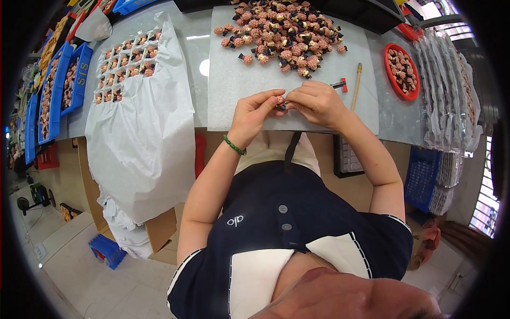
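At the near edge of the white mat (228, 85), both my hands come together. My left hand (249, 114), with a green bead bracelet on the wrist, is closed around a small pink knobbly figurine (280, 100) with dark parts, pinched by thumb and fingertips. My right hand (317, 103) is closed in a pinch right beside that figurine; its fingers hide what they hold, if anything. Just beyond its knuckles shows a small black and red tool (342, 85); whether it lies on the mat or is held, I cannot tell. A large pile of similar figurines (289, 34) spreads over the far mat.
A thin wooden stick (357, 85) lies on the mat's right side. Further right are a red bowl (387, 80) of figurines and stacked clear trays (438, 90). On the left, figurines fill a compartmented tray partly under white sheeting (143, 133), beside blue bins (79, 80).
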`<state>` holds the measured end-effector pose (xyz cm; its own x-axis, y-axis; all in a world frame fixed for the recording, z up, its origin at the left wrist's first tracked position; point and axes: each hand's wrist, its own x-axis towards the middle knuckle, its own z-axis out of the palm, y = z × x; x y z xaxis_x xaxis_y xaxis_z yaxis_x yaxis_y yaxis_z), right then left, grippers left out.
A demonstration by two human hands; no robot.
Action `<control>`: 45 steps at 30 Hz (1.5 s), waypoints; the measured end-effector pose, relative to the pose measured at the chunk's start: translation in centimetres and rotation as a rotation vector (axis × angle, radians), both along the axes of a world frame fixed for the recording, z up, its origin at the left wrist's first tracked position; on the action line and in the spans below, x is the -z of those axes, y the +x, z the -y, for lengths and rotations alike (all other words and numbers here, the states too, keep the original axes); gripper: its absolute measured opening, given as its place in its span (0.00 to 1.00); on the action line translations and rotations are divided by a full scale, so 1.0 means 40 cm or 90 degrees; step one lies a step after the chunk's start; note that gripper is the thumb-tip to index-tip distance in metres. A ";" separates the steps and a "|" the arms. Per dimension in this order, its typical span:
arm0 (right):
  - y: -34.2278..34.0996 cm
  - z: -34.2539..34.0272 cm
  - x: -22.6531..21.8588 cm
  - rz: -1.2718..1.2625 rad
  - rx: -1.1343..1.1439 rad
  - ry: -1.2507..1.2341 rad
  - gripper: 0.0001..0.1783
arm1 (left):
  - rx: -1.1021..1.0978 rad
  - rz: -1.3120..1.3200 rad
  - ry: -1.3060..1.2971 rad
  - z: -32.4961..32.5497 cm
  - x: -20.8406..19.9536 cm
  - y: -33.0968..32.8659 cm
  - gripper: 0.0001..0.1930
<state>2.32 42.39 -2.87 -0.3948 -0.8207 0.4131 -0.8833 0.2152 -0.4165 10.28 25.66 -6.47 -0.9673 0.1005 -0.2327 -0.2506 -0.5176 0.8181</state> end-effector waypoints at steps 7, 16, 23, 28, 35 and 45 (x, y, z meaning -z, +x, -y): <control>-0.005 -0.006 -0.002 -0.007 -0.010 0.026 0.09 | 0.001 0.004 -0.006 -0.003 -0.004 0.000 0.12; -0.007 -0.006 -0.004 0.031 -0.012 0.004 0.08 | 0.003 0.004 -0.011 -0.004 0.004 -0.004 0.12; -0.005 -0.009 -0.003 0.036 0.004 0.016 0.08 | 0.006 0.012 -0.010 -0.003 -0.001 -0.003 0.12; -0.004 -0.006 -0.007 0.023 0.001 0.030 0.09 | 0.005 -0.001 -0.017 -0.001 0.003 -0.003 0.12; 0.001 -0.004 -0.001 0.017 0.011 0.028 0.09 | 0.006 -0.006 -0.022 0.001 0.004 0.000 0.12; 0.004 -0.003 -0.005 -0.001 0.014 0.035 0.09 | -0.002 -0.003 -0.025 0.001 0.003 0.001 0.12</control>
<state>2.47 42.53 -2.65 -0.4124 -0.8335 0.3677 -0.8786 0.2571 -0.4025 10.33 25.61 -6.59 -0.9689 0.0878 -0.2314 -0.2445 -0.4856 0.8393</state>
